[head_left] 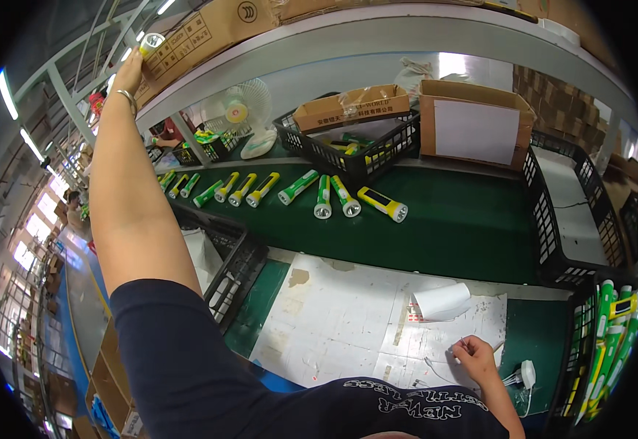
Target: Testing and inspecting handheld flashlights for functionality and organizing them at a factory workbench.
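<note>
My left hand [130, 69] is raised high at the upper left, shut on a flashlight [150, 42] with a silver head, held up near a cardboard box on the top shelf. A bracelet sits on that wrist. My right hand [474, 356] rests low on the white paper sheet [348, 314] covering the bench, fingers pinched on a thin white wire [436, 369]. A white plug [526, 374] lies just right of that hand. Several green and yellow flashlights [323, 197] lie in a row on the green belt [465, 227].
A black crate [348, 146] holding a cardboard box stands behind the belt beside an open carton [476, 124] and a small fan [246, 117]. Black crates flank the bench; the right one [611, 344] holds upright flashlights. A curled paper [443, 301] lies on the sheet.
</note>
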`<action>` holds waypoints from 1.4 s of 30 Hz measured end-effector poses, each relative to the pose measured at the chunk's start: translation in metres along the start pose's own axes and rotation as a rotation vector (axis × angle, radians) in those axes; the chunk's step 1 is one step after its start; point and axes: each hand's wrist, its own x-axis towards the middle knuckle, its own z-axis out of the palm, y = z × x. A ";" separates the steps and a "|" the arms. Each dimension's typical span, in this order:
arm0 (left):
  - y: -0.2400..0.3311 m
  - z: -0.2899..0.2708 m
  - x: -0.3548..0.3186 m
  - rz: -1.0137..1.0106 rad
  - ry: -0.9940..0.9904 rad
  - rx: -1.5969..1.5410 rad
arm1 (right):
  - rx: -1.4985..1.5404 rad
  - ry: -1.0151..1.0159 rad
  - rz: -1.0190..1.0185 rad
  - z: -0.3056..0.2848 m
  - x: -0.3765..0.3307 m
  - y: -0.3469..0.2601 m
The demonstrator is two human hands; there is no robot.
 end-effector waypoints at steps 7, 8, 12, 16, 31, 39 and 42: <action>0.030 0.018 -0.039 -0.190 0.309 -0.265 | -0.023 0.002 0.003 -0.002 -0.001 -0.001; 0.043 0.014 -0.053 -0.234 0.392 -0.248 | -0.023 0.005 0.018 -0.002 -0.001 -0.002; 0.107 0.009 -0.102 -0.302 0.795 -0.183 | -0.085 -0.001 -0.045 -0.001 -0.001 -0.006; 0.154 0.069 -0.173 0.182 0.851 -0.340 | -0.130 -0.002 -0.059 0.002 -0.006 -0.007; 0.152 0.419 -0.441 -0.591 -0.636 -0.054 | -0.160 0.051 -0.021 -0.002 -0.017 -0.011; 0.171 0.277 -0.421 -0.218 -0.108 -0.425 | -0.154 0.055 -0.064 0.006 -0.003 -0.027; 0.206 0.204 -0.436 -0.212 -0.269 -0.681 | -0.178 0.090 -0.155 0.016 0.001 -0.055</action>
